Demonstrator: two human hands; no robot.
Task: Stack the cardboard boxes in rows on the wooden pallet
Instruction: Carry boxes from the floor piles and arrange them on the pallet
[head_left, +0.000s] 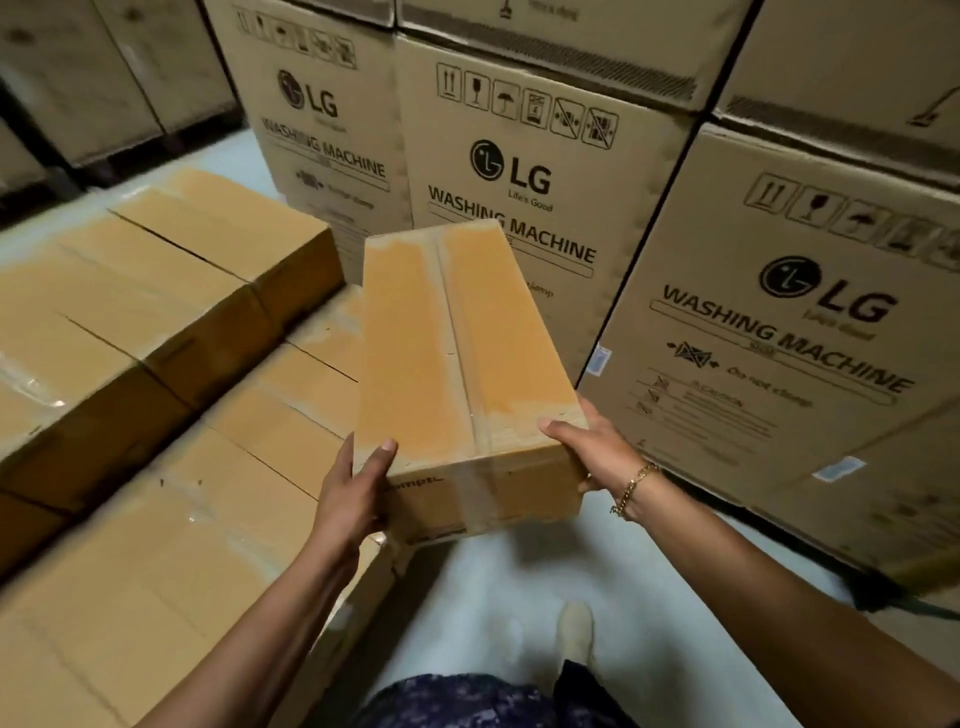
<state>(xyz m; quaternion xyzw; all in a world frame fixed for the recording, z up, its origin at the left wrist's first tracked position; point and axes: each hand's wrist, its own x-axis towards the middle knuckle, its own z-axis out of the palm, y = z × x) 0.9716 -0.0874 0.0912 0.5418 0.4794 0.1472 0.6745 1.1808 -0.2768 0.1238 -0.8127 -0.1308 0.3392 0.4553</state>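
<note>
two hands hold a long box (457, 353)

left hand (358, 488) and right hand (597, 447) grip its near end, fingers wrapped on it; stacked boxes (156, 322) sit left.

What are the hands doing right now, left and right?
Left hand: closed on the near left corner of the box, holding it.
Right hand: closed on the box's near right corner, holding it.
</note>
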